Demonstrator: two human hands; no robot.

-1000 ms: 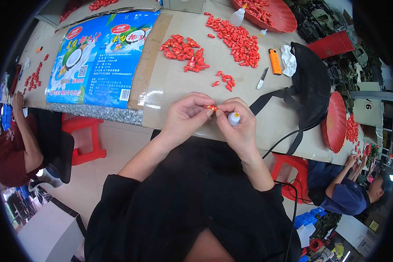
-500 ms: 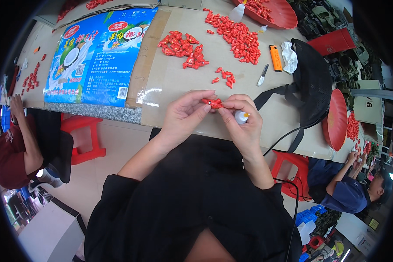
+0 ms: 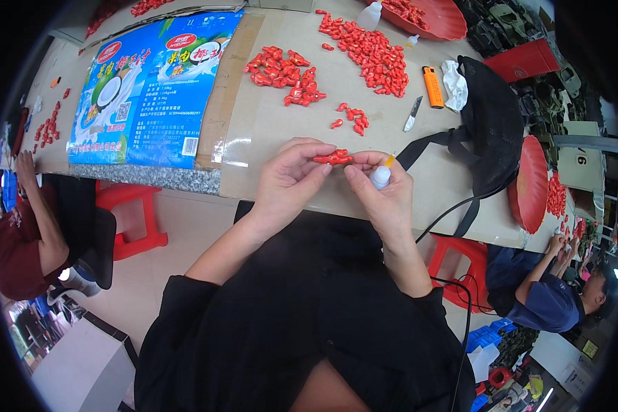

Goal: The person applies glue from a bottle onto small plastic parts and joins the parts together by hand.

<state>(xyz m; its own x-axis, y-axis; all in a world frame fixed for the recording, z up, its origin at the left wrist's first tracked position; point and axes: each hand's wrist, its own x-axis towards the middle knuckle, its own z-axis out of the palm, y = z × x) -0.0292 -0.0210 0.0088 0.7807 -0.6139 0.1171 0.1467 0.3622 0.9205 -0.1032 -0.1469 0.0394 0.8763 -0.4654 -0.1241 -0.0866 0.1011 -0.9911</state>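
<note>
Just in front of my body, a small glossy red moulded piece is pinched between the fingertips of my left hand and my right hand. My right hand also keeps a small white squeeze bottle with a yellow-orange tip tucked in its fingers, the tip now pointing up. Beyond the hands lie a few small red pieces. Farther off are a cluster of larger red pieces and a big heap of small red ones. Finer detail of the held piece is hidden by my fingers.
To the right lie a craft knife, an orange lighter, a crumpled white tissue and a black mesh bag with straps. A red tray stands at the back. Blue printed cardboard covers the left. Co-workers sit at both sides.
The white bottle has tilted in my right hand, its tip swinging from sideways to upward. The red piece has turned slightly and sits a little lower on its right between my fingertips.
</note>
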